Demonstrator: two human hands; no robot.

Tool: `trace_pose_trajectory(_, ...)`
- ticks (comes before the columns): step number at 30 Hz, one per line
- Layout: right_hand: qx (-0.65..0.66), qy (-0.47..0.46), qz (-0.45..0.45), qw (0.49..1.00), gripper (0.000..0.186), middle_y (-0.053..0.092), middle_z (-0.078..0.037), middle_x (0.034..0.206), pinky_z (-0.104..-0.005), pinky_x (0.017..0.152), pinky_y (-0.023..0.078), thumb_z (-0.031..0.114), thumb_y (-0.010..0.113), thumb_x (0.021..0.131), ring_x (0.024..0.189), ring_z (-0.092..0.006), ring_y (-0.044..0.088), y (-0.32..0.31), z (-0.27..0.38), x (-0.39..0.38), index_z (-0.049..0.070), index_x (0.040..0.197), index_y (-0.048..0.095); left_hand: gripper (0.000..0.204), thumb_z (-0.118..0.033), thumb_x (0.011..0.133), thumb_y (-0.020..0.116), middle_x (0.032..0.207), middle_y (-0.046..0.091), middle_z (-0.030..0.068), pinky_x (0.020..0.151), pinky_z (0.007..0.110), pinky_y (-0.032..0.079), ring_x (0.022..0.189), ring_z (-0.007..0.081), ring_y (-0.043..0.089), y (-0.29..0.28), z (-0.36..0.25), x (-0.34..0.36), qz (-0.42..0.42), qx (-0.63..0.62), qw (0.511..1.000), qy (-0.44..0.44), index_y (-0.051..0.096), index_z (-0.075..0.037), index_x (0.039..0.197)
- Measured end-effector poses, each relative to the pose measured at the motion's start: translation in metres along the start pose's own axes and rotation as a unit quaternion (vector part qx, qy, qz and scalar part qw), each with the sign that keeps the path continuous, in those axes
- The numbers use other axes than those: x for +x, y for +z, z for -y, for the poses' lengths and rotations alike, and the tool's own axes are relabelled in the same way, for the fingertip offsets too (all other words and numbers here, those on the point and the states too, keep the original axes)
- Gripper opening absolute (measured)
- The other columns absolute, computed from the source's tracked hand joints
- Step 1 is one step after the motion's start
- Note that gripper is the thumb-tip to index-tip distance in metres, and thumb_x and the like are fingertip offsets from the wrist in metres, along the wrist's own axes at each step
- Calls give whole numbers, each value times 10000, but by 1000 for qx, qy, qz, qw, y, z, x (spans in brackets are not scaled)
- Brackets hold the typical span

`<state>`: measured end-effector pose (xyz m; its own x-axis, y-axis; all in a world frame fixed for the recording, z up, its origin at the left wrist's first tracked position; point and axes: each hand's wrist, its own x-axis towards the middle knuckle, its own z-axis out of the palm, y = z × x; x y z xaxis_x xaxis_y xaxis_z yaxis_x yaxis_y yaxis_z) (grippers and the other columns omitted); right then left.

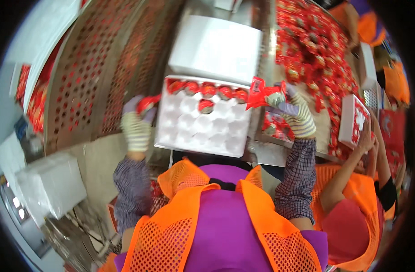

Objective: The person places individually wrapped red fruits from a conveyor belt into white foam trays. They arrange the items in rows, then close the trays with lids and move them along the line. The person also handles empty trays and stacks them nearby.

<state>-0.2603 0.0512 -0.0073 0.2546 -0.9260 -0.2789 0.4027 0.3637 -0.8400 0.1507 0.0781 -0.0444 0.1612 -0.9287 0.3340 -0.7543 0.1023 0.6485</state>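
Observation:
A white tray box [184,140] with rows of round hollows lies before me, its white lid [216,47] folded up at the far side. Red-wrapped round packets [208,90] fill the far row, and one more [205,106] sits in the second row. At the box's left edge my left hand [137,127], in a striped knit glove, is closed on a red packet [147,104]. Just past the right edge, my gloved right hand [297,113] grips another red packet [275,97] with a clear front and flaring wrapper ends.
Perforated metal panels [94,59] rise on the left. A large heap of red packets [309,45] covers the table at the right, with a smaller bin of packets [277,127] below my right hand. A co-worker's hands [368,140] work at another white box [348,120].

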Motion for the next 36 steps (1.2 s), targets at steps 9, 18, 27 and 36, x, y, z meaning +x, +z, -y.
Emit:
trace_pose_trajectory(9, -335, -40, -15, 941, 449, 630, -50, 989, -275, 853, 461, 14, 725, 642, 947, -149, 587, 57, -9, 7, 38, 1070, 592, 428, -155, 665, 731, 1045, 565, 118, 785, 369, 485, 906, 294, 572, 55, 25, 4, 213, 107, 967, 95, 603, -112, 1071)
trace_pose_trajectory(18, -700, -89, 81, 704, 473, 620, -209, 900, -388, 764, 478, 129, 746, 602, 867, -333, 604, 69, -16, 34, 34, 1041, 597, 394, -231, 663, 729, 1052, 567, 124, 781, 381, 469, 945, 298, 525, 63, 5, 16, 284, 251, 922, 73, 648, -124, 1033)
trace_pose_trajectory(27, -786, 26, 150, 599, 216, 635, -185, 799, -406, 649, 500, 184, 622, 733, 731, -324, 625, 32, -98, 77, 36, 888, 651, 310, -122, 680, 748, 1006, 548, 150, 697, 353, 514, 841, 288, 577, 87, 64, -4, 169, 54, 984, 4, 612, -32, 944)
trace_pose_trajectory(36, -862, 102, 126, 481, 216, 654, -195, 833, -420, 664, 518, 168, 537, 793, 788, -329, 645, 73, -80, 67, 17, 854, 678, 319, -151, 723, 713, 935, 565, 132, 736, 360, 500, 839, 300, 567, 67, 17, 12, 250, 242, 936, 50, 623, -102, 1025)
